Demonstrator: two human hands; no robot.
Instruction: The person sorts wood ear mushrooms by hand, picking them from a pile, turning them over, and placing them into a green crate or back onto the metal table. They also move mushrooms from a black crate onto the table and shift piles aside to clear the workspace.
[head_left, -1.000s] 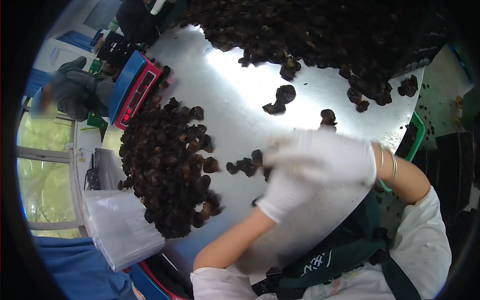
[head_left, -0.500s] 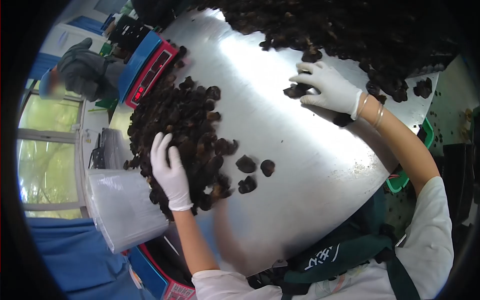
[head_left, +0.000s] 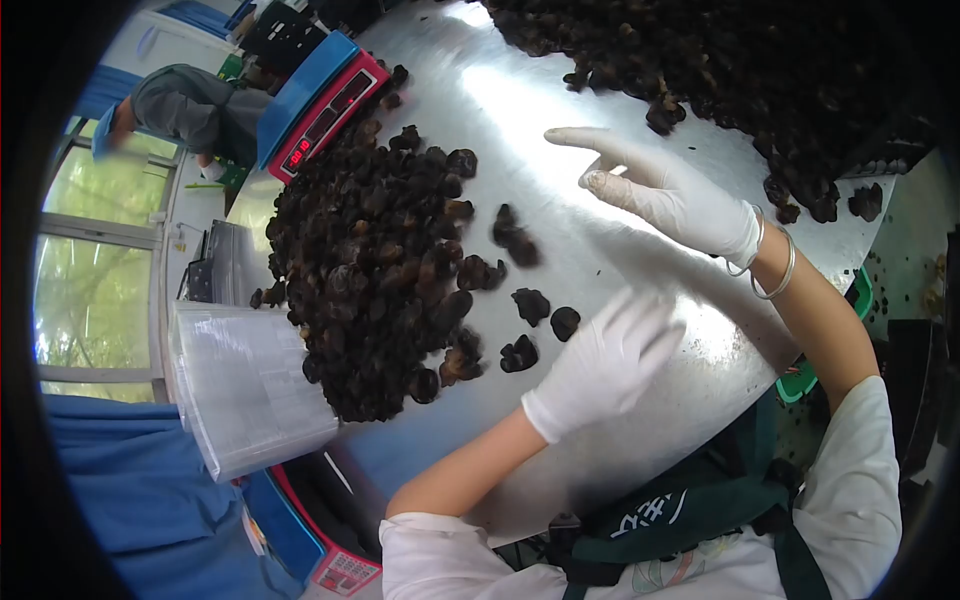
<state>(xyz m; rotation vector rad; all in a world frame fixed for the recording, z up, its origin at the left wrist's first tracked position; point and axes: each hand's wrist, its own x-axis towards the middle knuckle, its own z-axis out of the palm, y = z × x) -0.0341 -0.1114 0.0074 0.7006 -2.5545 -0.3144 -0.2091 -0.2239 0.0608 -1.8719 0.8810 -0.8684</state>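
Note:
My right hand (head_left: 665, 190), in a white glove, hangs over the bright middle of the metal table (head_left: 560, 440). Its index finger points out and the thumb is apart; nothing is in it. My left hand (head_left: 610, 365), gloved too, is smeared by motion over the table, so I cannot make out its fingers. Near its fingers lie several loose dark brown pieces that look like dried mushrooms (head_left: 532, 306). A blurred dark clump (head_left: 514, 236) is between my right hand and the smaller mushroom pile (head_left: 370, 260) on the left.
A much larger mushroom pile (head_left: 700, 60) covers the far right. A red and blue scale (head_left: 325, 105) borders the small pile, with stacked clear plastic bags (head_left: 250, 390) nearer. Another scale (head_left: 310, 535) is below them. A person (head_left: 190, 110) bends at the far left.
My left hand has left the small pile and swung right over the table. My right hand has let go of the dark piece, and a blurred clump now shows left of it. The view shifted slightly.

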